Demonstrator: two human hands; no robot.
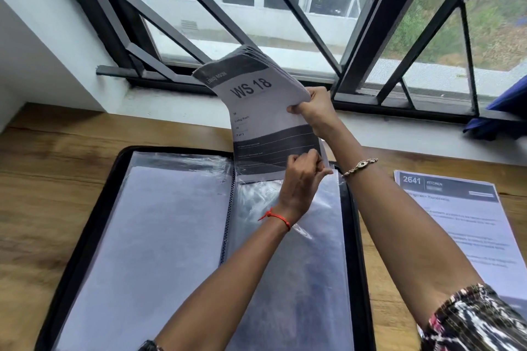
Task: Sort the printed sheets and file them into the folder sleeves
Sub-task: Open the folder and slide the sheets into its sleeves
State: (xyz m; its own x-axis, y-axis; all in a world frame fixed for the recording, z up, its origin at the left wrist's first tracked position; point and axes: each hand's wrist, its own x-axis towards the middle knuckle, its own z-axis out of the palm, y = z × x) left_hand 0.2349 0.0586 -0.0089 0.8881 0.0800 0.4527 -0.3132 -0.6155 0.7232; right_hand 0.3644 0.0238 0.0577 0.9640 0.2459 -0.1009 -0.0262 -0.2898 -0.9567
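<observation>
Your right grip (pixel 315 111) is curled round the right edge of the sheets (pixel 256 111) and holds them upright over the folder (pixel 89 236), which lies open on the desk (pixel 34 194). The top page reads WS 18, Living Room. Your left grip (pixel 301 179) pinches the lower right corner of the sheets, right at the mouth of the right sleeve (pixel 308 279). I cannot tell whether the plastic lip is in that pinch too. The bottom edge of the sheets meets that mouth and seems only just started in. The left sleeve (pixel 159 236) looks to hold a page already, and a second pile (pixel 456 222), headed Kitchen, lies on the desk just beside the folder on your right.

What could go wrong, as I judge it:

- **Bottom corner catching:** The sheets are many, and they fan apart at the top and bow in the middle. If you push down from the high right grip alone, the far bottom corner may catch on the lip and crumple.
- **Back pages missing the pocket:** The back pages may slide behind the plastic instead of into it.
- **Mouth closing:** The sleeve is thin and wrinkled. If the left grip lets the mouth close, the paper will jam and the plastic may tear at the spine.
- **Sheets spilling:** A loose right grip could let the fanned pages spill onto the desk and mix with the pile
</observation>
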